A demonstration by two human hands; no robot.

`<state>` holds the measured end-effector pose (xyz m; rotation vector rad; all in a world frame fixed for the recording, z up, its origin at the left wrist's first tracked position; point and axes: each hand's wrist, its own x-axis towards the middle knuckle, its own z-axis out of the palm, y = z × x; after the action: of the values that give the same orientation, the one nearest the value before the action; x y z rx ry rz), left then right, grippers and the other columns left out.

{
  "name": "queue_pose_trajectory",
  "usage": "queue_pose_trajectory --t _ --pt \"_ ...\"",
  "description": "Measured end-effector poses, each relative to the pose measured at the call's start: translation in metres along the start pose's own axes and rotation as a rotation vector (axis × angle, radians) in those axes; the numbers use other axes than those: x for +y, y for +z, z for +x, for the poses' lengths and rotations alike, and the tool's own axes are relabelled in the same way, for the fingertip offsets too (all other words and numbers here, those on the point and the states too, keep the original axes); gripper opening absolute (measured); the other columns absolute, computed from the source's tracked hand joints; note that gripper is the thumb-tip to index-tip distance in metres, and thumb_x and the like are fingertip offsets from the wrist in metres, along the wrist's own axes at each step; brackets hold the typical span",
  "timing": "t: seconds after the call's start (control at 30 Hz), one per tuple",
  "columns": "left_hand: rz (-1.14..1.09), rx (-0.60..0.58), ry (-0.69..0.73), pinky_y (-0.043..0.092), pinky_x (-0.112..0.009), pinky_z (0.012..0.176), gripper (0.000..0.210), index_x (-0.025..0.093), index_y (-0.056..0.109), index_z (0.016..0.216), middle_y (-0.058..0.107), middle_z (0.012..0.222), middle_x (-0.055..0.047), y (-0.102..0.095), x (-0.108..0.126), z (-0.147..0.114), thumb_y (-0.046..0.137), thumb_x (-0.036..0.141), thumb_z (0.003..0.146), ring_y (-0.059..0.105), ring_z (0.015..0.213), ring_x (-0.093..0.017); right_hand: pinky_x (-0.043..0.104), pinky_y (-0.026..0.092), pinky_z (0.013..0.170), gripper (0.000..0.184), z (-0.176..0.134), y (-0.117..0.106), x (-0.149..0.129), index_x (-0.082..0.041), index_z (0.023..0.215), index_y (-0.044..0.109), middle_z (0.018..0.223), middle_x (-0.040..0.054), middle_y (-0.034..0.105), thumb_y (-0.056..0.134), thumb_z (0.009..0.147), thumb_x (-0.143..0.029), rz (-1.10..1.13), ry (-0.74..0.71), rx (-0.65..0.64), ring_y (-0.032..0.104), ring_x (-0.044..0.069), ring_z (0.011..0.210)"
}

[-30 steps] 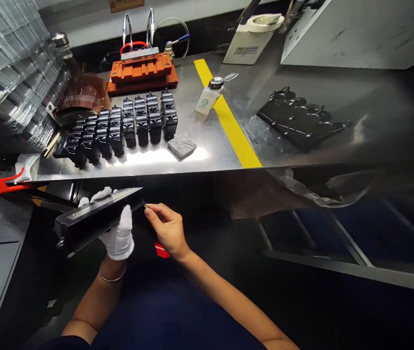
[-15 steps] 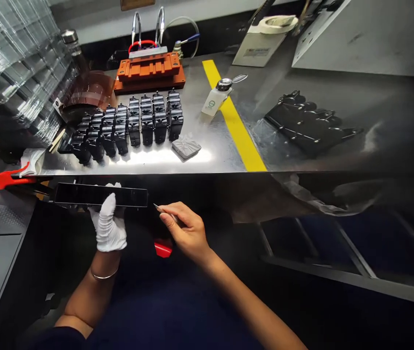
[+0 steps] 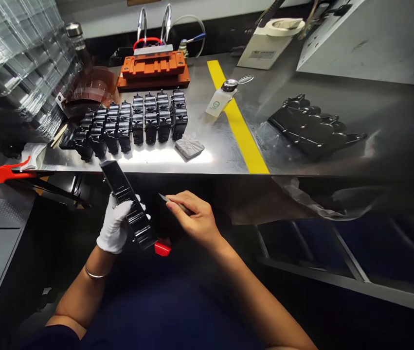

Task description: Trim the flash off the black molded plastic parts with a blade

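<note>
My left hand [image 3: 114, 223], in a white glove, is closed around a long black plastic part [image 3: 140, 227] with ribs across its face. The part slants from upper left to lower right, just off the bench's front edge. Bare, my right hand [image 3: 197, 216] pinches a small craft knife [image 3: 184, 208] whose pointed blade aims up and left, apart from the black part. Rows of similar black plastic parts [image 3: 138, 119] stand on the steel bench [image 3: 207, 163] beyond my hands. A grey, creased flat block [image 3: 189, 147] lies to their right.
An orange fixture [image 3: 153, 68] stands at the back. A white pump bottle [image 3: 218, 101] is beside the yellow tape [image 3: 245, 136]. More black parts [image 3: 312, 121] lie to the right. Stacked clear trays [image 3: 17, 58] rise at left, above a red air gun [image 3: 4, 171].
My left hand has turned the black part from nearly level to a steep slant, bringing its ribbed face into view. The right hand with the knife has shifted slightly right.
</note>
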<state>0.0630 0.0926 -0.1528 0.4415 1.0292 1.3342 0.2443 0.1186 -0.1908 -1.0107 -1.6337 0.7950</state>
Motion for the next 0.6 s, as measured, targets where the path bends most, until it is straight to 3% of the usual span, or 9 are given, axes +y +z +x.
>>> queue_pose_trajectory --t 0.1,0.27,0.43,0.6 --pt "0.079 0.113 -0.098 0.047 -0.023 0.050 0.039 0.018 0.055 0.089 0.056 0.070 0.003 -0.003 0.003 0.011 0.074 0.044 0.067 0.055 0.054 -0.010 0.023 0.045 0.052 0.013 -0.012 -0.004 -0.013 -0.020 0.097 0.069 0.074 0.0022 0.064 0.062 0.086 -0.018 0.069 -0.023 -0.195 0.056 0.010 0.057" --pt "0.140 0.078 -0.062 0.044 -0.022 0.053 0.035 0.021 0.054 0.092 0.055 0.075 0.004 -0.009 0.002 0.019 0.071 0.044 0.071 0.053 0.057 -0.009 0.023 0.048 0.054 0.014 -0.020 -0.002 -0.016 -0.017 0.098 0.070 0.075 0.0051 0.067 0.063 0.086 -0.017 0.150 -0.120 -0.381 0.061 0.012 0.062" --pt "0.301 -0.038 0.006 0.046 -0.025 0.069 0.043 0.020 0.058 0.103 0.057 0.089 0.001 -0.008 -0.002 0.012 0.075 0.038 0.068 0.054 0.076 -0.012 0.024 0.051 0.056 0.012 -0.003 0.000 -0.004 -0.018 0.093 0.072 0.076 0.0055 0.068 0.064 0.085 -0.020 0.163 -0.099 -0.337 0.064 0.013 0.065" --pt "0.350 -0.210 -0.076 0.046 -0.032 0.086 0.055 0.020 0.055 0.118 0.060 0.108 -0.005 -0.012 -0.005 -0.001 0.076 0.033 0.069 0.056 0.098 -0.019 0.025 0.050 0.058 0.012 0.031 -0.008 0.011 -0.018 0.087 0.074 0.074 0.0054 0.069 0.066 0.083 -0.026 0.059 -0.045 -0.150 0.063 0.014 0.064"
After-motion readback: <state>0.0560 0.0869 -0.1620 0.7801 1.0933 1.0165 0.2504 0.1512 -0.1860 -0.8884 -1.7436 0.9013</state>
